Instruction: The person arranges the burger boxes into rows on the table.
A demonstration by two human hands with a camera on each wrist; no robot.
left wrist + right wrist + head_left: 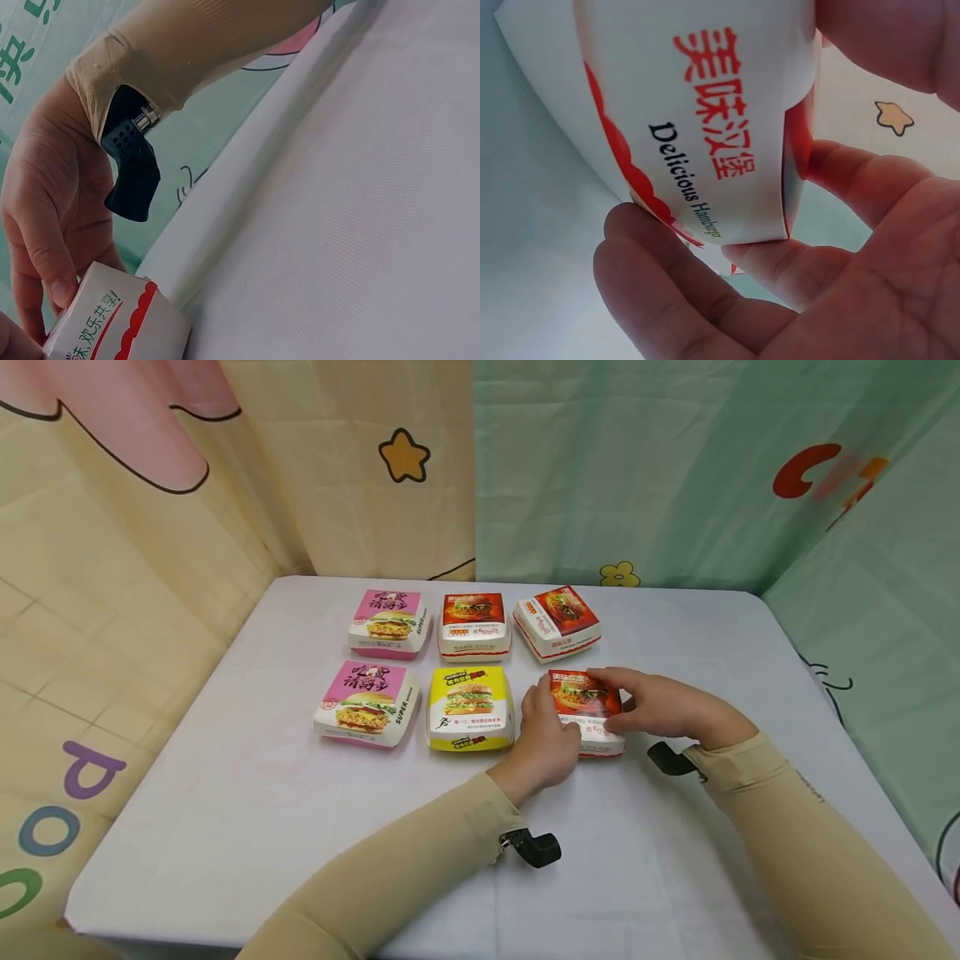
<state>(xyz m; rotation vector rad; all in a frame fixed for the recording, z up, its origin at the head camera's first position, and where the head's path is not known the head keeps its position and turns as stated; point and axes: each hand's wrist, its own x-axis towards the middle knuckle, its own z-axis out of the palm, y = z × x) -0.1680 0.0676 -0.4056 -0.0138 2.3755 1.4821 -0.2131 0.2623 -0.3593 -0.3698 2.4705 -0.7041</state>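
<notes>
Both hands are at a red-and-white hamburger box that lies at the right end of the front row. My left hand holds its left side, with the thumb at the front edge. On the opposite side my right hand grips the box, fingers at the back corner and thumb near the front. In the right wrist view, fingers lie around the end of the box, which is printed "Delicious Hamburger". The left wrist view shows a corner of the box beneath the right hand.
A yellow burger box sits just left of the left hand, with a pink one beyond it. Behind stand another pink box, a red one and a turned red one. Patterned curtains surround the white table.
</notes>
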